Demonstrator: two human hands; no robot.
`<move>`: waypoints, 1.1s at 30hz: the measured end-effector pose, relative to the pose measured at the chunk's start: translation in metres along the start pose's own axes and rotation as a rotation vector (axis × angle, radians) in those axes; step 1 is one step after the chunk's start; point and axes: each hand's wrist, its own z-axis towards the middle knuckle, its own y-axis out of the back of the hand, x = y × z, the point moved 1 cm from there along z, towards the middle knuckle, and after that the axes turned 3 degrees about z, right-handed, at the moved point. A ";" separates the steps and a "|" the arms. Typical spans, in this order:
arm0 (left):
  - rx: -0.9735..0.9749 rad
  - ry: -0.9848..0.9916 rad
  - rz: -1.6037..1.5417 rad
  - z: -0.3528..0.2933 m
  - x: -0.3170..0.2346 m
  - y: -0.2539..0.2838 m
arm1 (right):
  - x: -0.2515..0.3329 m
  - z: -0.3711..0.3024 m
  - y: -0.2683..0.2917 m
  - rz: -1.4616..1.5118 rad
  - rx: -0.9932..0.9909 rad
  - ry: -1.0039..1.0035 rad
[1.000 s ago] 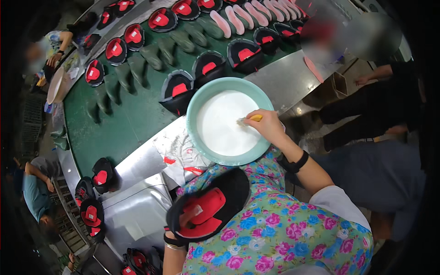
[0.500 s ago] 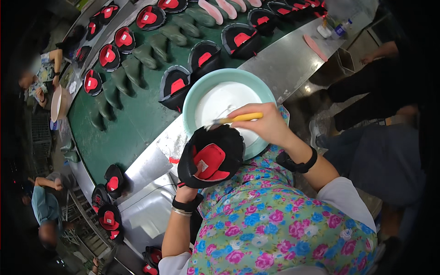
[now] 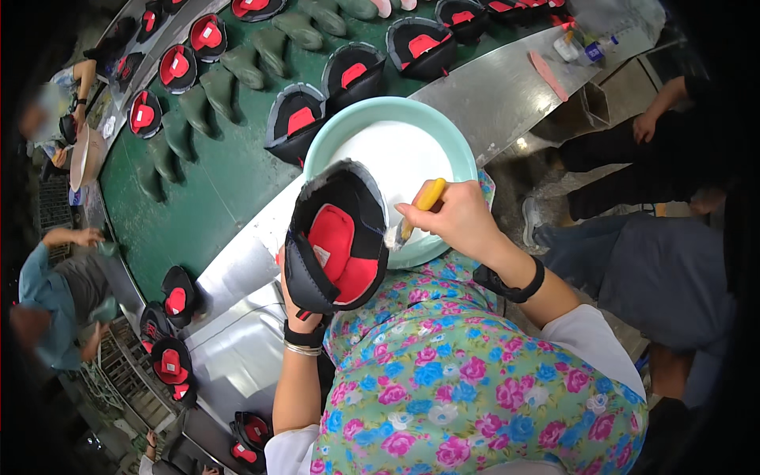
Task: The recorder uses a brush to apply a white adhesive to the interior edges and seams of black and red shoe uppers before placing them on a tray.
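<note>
A black shoe upper (image 3: 305,273) with a red lining is held up by my left hand (image 3: 294,305), whose fingers are mostly hidden behind it. Its opening with a greyish rim faces up toward me. Pinched in my right hand (image 3: 461,215) is a brush (image 3: 430,195) with a yellow handle. The pale, wet-looking bristles point down at the right edge of the upper, close to or touching it. Behind both hands stands a light green basin (image 3: 467,146) with white liquid (image 3: 388,154) in it, partly covered by the upper and my right hand.
Beyond the basin, a green belt (image 3: 229,174) carries dark green foot-shaped lasts (image 3: 243,67) and more black-and-red uppers (image 3: 352,75). A pink insole (image 3: 548,77) and a bottle (image 3: 598,51) lie on the metal edge (image 3: 507,87). People work at left; another person stands at right.
The upper has turned more upright and shifted left. My right hand has tilted the brush, and its bristles have moved from the upper's far rim down to its right edge.
</note>
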 end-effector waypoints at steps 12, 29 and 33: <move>-0.189 0.170 -0.312 -0.011 -0.029 -0.002 | 0.013 0.007 -0.007 0.179 0.141 0.128; -0.013 0.096 -0.575 -0.010 -0.051 -0.008 | 0.105 0.034 -0.056 0.331 0.388 0.689; 0.273 0.587 -0.784 -0.020 -0.026 0.004 | 0.080 0.043 -0.071 0.065 0.198 0.719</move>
